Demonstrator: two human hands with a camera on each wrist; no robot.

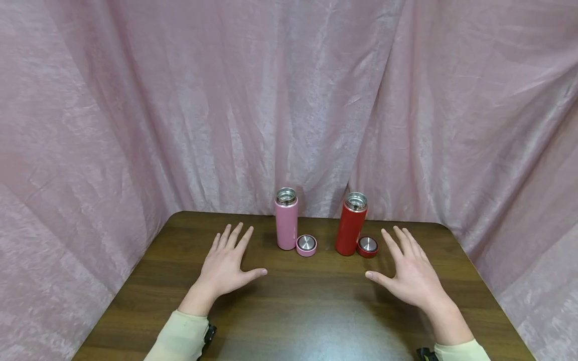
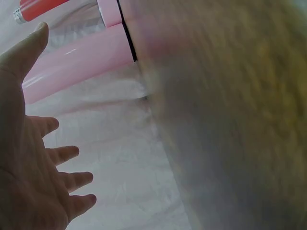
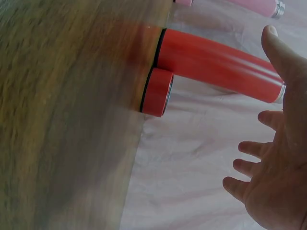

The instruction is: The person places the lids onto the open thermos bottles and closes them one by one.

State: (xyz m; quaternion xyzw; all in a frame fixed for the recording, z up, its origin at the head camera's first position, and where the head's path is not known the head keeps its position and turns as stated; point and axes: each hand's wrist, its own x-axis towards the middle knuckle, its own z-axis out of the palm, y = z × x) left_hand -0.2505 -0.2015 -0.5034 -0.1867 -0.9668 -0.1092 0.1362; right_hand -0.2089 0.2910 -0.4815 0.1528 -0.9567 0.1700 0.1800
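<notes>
A pink thermos bottle (image 1: pixel 286 225) stands upright without its lid, its steel mouth showing. Right beside its base lies a pink lid (image 1: pixel 306 245), steel disc facing up. To the right is a red thermos bottle (image 1: pixel 350 228), also upright and uncapped, with a red lid (image 1: pixel 368 247) at its base. My left hand (image 1: pixel 224 265) is spread over the table left of the pink bottle, holding nothing. On the other side my right hand (image 1: pixel 412 273), fingers extended and thumb apart, hovers near the red lid. In the right wrist view the red bottle (image 3: pixel 216 64) lies beyond my thumb.
All of this is on a brown wood-grain table (image 1: pixel 293 311) with rounded far corners. A pink velvety curtain (image 1: pixel 226 100) hangs right behind the table's far edge and along both sides. Dark bands show at both of my wrists, by the pale sleeves (image 1: pixel 180 333).
</notes>
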